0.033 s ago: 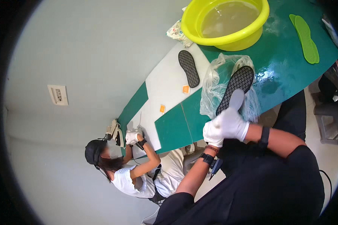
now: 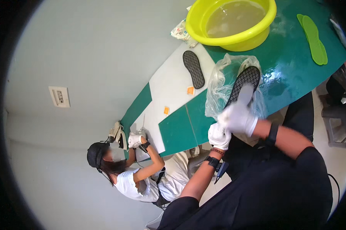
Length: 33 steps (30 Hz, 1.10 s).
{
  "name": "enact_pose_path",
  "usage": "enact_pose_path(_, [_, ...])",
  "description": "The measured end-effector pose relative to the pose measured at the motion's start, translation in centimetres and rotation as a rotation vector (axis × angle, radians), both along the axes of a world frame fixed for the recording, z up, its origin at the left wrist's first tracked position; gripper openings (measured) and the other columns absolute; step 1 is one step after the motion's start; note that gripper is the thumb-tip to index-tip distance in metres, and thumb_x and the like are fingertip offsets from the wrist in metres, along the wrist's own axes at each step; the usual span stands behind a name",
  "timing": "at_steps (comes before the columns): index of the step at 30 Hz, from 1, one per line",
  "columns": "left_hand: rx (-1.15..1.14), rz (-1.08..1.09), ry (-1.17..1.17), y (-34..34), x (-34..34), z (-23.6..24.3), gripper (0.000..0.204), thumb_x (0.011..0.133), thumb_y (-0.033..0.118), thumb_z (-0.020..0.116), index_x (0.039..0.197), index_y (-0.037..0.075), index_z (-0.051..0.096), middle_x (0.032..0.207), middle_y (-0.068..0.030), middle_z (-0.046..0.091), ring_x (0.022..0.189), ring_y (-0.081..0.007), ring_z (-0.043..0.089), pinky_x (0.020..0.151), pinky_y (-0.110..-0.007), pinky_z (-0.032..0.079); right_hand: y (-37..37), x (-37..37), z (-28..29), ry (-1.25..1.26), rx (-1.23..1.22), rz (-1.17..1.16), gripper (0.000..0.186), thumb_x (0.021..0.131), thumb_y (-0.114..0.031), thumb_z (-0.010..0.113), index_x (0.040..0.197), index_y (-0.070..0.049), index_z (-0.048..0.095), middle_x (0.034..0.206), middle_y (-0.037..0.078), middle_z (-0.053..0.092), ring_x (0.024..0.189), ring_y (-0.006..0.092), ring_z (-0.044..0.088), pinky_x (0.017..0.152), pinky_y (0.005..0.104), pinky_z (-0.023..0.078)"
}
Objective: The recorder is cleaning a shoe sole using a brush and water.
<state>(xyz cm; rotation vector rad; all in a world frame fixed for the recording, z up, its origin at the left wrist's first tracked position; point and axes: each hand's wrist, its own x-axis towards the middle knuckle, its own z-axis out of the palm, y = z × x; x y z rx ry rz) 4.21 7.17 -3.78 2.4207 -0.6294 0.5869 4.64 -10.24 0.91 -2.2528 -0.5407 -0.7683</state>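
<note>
A black shoe sole [image 2: 246, 76] with a pale lattice pattern faces up over a crumpled clear plastic bag [image 2: 220, 94]. Its near end disappears behind my gloves. My left hand [image 2: 219, 137], in a white glove, is closed at that near end; the grip itself is partly hidden. Just right of it, my white-gloved right hand [image 2: 240, 118] is closed and somewhat blurred. From it a pale grey, round-ended piece [image 2: 246, 94] extends over the sole; its exact kind is unclear.
A yellow basin [image 2: 238, 43] of cloudy water stands beyond, with green insoles [image 2: 314, 40] to its right. Another black sole [image 2: 194, 69] and small orange squares [image 2: 190, 90] lie on white sheeting [image 2: 169, 82]. A co-worker [image 2: 138, 174] sits at left beside shoes [image 2: 118, 134].
My right hand has moved slightly forward along the sole with the pale grey piece. My left hand stays almost in place.
</note>
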Motion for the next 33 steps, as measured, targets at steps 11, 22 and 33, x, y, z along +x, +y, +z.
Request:
enact_pose_path(11, [0.263, -0.097, -0.095, 1.4, -0.3, -0.2, 0.019, 0.07, 0.001, 0.063, 0.086, 0.01, 0.07, 0.08, -0.0106, 0.066, 0.081, -0.0308, 0.065, 0.077, -0.04, 0.051, -0.4, 1.4, 1.0, 0.289, 0.105, 0.04, 0.032, 0.083, -0.03, 0.061, 0.056, -0.012, 0.065, 0.06, 0.013, 0.065, 0.054, 0.0291, 0.065, 0.058, 0.0386, 0.053])
enact_pose_path(22, [0.059, -0.059, -0.047, 0.9, -0.5, -0.6, 0.018, 0.077, 0.003, 0.066, 0.093, 0.009, 0.069, 0.09, -0.0112, 0.07, 0.078, -0.0323, 0.065, 0.075, -0.039, 0.052, 3.1, -1.8, 2.6, 0.374, 0.117, 0.134, 0.031, 0.08, -0.036, 0.061, 0.061, -0.013, 0.071, 0.061, 0.016, 0.066, 0.058, 0.0346, 0.067, 0.06, 0.0483, 0.051])
enact_pose_path(33, [0.056, -0.038, -0.041, 0.8, -0.5, -0.6, 0.016, 0.073, 0.012, 0.073, 0.089, 0.012, 0.071, 0.085, -0.0078, 0.069, 0.079, -0.0323, 0.065, 0.068, -0.042, 0.051, 5.0, -2.0, 2.9, 0.441, 0.122, 0.16, 0.031, 0.08, -0.035, 0.06, 0.062, -0.013, 0.071, 0.064, 0.016, 0.067, 0.06, 0.0353, 0.068, 0.061, 0.0478, 0.05])
